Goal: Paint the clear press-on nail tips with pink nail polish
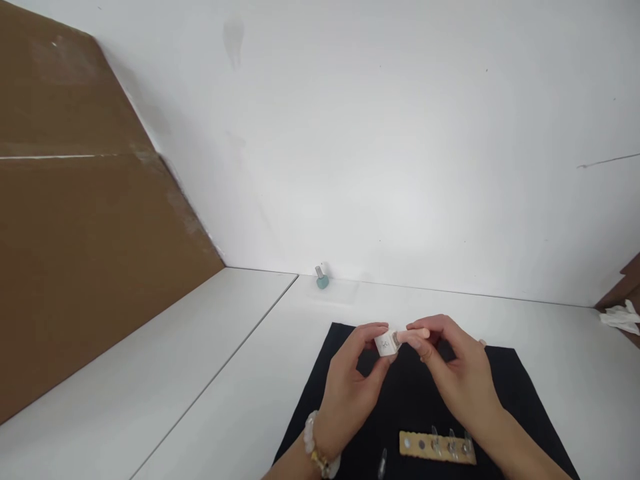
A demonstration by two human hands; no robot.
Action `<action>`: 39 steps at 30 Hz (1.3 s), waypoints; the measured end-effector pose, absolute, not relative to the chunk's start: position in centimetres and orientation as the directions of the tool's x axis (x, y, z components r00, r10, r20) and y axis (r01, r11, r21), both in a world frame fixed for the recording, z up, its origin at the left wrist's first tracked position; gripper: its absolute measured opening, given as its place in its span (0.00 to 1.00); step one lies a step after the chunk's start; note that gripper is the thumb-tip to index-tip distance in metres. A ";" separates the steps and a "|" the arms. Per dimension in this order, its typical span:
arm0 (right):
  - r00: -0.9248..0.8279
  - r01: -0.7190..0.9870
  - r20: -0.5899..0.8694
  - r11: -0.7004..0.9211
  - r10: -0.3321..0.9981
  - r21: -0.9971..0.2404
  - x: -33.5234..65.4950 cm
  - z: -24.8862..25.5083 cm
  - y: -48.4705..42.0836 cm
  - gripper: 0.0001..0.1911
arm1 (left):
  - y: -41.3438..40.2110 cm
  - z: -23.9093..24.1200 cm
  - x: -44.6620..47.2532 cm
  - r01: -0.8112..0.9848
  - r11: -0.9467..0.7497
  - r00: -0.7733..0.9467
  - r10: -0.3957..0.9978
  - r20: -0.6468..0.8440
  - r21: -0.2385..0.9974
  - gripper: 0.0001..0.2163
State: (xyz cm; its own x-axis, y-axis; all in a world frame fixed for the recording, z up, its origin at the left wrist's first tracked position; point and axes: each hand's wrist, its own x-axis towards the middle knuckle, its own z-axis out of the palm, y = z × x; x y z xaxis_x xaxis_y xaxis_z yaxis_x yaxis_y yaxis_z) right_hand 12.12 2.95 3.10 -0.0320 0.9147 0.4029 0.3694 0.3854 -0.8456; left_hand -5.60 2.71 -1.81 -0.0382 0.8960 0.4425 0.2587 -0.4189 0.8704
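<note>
A small white square nail polish bottle [385, 343] with a dark printed mark is pinched between the thumb and fingers of my left hand [353, 377]. My right hand [460, 373] grips the bottle's slim pink cap [414, 335], which points right from the neck. Whether the cap is screwed on or loose, I cannot tell. Below the hands lies a tan strip [417, 445] with round dots, and several clear nail tips [453, 443] stand on its right part. Another clear nail tip [383, 463] lies to the left of the strip.
A black mat [320, 400] covers the white table [240, 400] under my hands. At the back, by the white wall, is a small teal item [323, 281] with a silvery stem. A brown board [100, 253] rises at left; white tissue [621, 317] lies far right.
</note>
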 end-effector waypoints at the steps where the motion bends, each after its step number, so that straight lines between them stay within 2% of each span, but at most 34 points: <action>1: -0.049 0.378 0.417 0.403 0.908 -0.833 12.1 3.2 2.9 0.08 | 2.7 -1.7 -5.6 0.246 -0.378 -0.041 0.916 0.399 0.893 0.12; 4: -0.038 0.315 0.309 0.305 0.950 -0.899 12.4 3.2 3.5 0.11 | 2.6 -1.6 -5.5 0.243 -0.327 -0.027 0.939 0.344 0.913 0.11; 6: -0.030 0.219 0.198 0.200 0.980 -0.955 12.7 3.0 4.3 0.16 | 2.5 -1.7 -5.6 0.261 -0.359 -0.022 0.926 0.378 0.896 0.11; 8: -0.040 0.154 0.151 0.156 0.988 -0.976 12.9 2.8 4.9 0.20 | 2.5 -1.8 -5.7 0.278 -0.404 -0.031 0.903 0.428 0.872 0.12; 11: -0.025 0.171 0.169 0.171 0.985 -0.970 12.7 2.6 4.7 0.19 | 2.6 -2.0 -5.7 0.302 -0.433 -0.061 0.880 0.471 0.849 0.13; 16: -0.029 0.376 0.339 0.325 0.940 -0.868 12.1 2.6 3.3 0.11 | 2.8 -2.3 -5.7 0.340 -0.420 -0.076 0.880 0.469 0.842 0.12; 21: -0.018 0.215 0.176 0.175 0.984 -0.961 12.6 2.3 4.6 0.20 | 2.6 -2.3 -5.6 0.340 -0.460 -0.052 0.862 0.505 0.820 0.13; 23: -0.017 0.193 0.167 0.167 0.986 -0.967 12.8 2.1 5.0 0.22 | 2.6 -2.3 -5.6 0.344 -0.481 -0.040 0.850 0.525 0.806 0.13; 25: -0.004 0.215 0.174 0.171 0.985 -0.961 12.8 2.0 4.9 0.21 | 2.6 -2.0 -5.6 0.359 -0.451 -0.042 0.867 0.497 0.817 0.12; 28: 0.015 0.277 0.201 0.189 0.980 -0.942 12.7 1.9 4.4 0.17 | 2.6 -1.4 -5.5 0.371 -0.331 -0.048 0.926 0.374 0.868 0.08; 32: 0.003 0.211 0.196 0.191 0.981 -0.959 12.5 1.8 4.4 0.19 | 2.4 -0.8 -5.3 0.360 -0.254 -0.064 0.953 0.295 0.898 0.06; 39: -0.014 0.171 0.171 0.171 0.985 -0.970 12.7 2.0 4.8 0.19 | 2.3 -1.5 -5.3 0.409 -0.447 -0.046 0.860 0.507 0.795 0.10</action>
State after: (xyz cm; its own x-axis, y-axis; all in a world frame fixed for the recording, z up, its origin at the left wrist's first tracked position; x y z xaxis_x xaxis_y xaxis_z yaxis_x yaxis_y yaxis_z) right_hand 12.68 4.79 1.97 -0.0141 0.9851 0.1713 0.1709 0.1712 -0.9703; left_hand -5.27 2.29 -1.52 -0.0455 0.8605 0.5074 0.4088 -0.4474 0.7954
